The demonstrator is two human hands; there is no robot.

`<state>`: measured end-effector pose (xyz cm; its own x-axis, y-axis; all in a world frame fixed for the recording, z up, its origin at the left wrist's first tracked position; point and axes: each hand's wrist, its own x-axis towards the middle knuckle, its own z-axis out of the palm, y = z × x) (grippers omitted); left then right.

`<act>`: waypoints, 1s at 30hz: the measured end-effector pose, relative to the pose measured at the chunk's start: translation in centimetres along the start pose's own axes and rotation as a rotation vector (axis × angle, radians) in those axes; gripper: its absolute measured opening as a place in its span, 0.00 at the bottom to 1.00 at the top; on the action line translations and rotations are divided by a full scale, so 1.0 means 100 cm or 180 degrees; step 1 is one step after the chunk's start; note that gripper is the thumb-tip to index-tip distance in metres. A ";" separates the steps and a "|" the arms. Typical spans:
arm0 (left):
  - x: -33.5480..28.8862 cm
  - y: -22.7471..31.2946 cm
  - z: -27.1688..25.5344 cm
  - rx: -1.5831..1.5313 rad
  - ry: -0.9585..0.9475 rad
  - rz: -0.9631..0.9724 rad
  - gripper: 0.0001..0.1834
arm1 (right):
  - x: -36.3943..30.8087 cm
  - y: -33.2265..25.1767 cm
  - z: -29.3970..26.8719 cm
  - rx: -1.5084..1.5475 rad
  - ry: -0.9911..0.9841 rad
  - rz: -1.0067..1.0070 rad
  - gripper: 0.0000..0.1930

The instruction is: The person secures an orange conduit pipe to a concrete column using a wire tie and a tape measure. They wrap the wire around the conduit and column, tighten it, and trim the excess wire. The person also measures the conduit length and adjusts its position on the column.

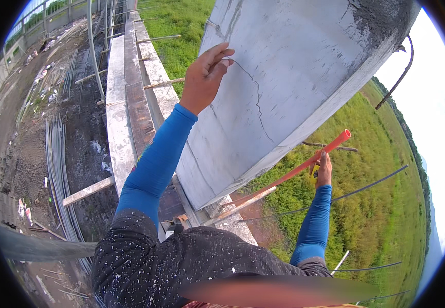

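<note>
In front of me stands a grey concrete column (279, 97) with smooth faces and rough, darker mortar near its top right. My left hand (205, 77) is raised against its left side, fingers curled in a pinch; a small pale bit shows at the fingertips, too little to name. From there a thin, dark, wavy line (258, 97) runs down the face; I cannot tell whether it is a crack or a thread. Low at the right, my right hand (323, 172) is closed around a yellow tape measure (314, 173). Its fingers also touch an orange pipe (289, 175) slanting past the column.
Formwork boards (117, 102) with a narrow channel run along the left, crossed by wooden sticks (163, 83). Bent rebar (397, 77) juts from the column's right side. Bundled metal rods (58, 174) lie on the muddy ground below. Grass (376, 169) spreads at the right.
</note>
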<state>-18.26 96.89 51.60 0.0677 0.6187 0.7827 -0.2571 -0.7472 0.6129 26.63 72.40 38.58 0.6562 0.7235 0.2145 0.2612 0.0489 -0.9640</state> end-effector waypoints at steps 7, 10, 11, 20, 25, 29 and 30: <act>0.010 -0.013 -0.026 -0.0974 -0.0602 -0.0564 0.32 | -0.004 -0.009 0.000 -0.0008 -0.0086 0.0200 0.27; 0.018 -0.008 -0.043 -0.0698 -0.0632 -0.1324 0.20 | -0.005 -0.010 -0.002 -0.0023 -0.0153 0.0344 0.26; 0.019 -0.005 -0.050 -0.0629 -0.0892 -0.1472 0.22 | -0.005 -0.010 -0.001 -0.0036 -0.0145 0.0379 0.26; -0.028 0.023 -0.039 -0.0861 -0.1122 -0.2330 0.37 | -0.007 -0.010 0.008 -0.0115 0.0103 0.0178 0.25; -0.064 0.047 -0.019 -0.0511 -0.1333 -0.2291 0.35 | -0.010 -0.015 0.009 -0.0145 0.0135 0.0191 0.23; -0.101 0.057 -0.024 -0.0368 -0.1360 -0.2171 0.31 | -0.008 -0.012 0.011 -0.0129 0.0120 0.0065 0.25; -0.117 0.061 -0.027 -0.0308 -0.1341 -0.2096 0.31 | -0.008 -0.010 0.012 -0.0135 0.0095 0.0071 0.25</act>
<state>-23.22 85.77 45.88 0.5899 0.7681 0.2489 -0.1188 -0.2223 0.9677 25.03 72.60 39.23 0.6830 0.7031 0.1982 0.2756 0.0033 -0.9613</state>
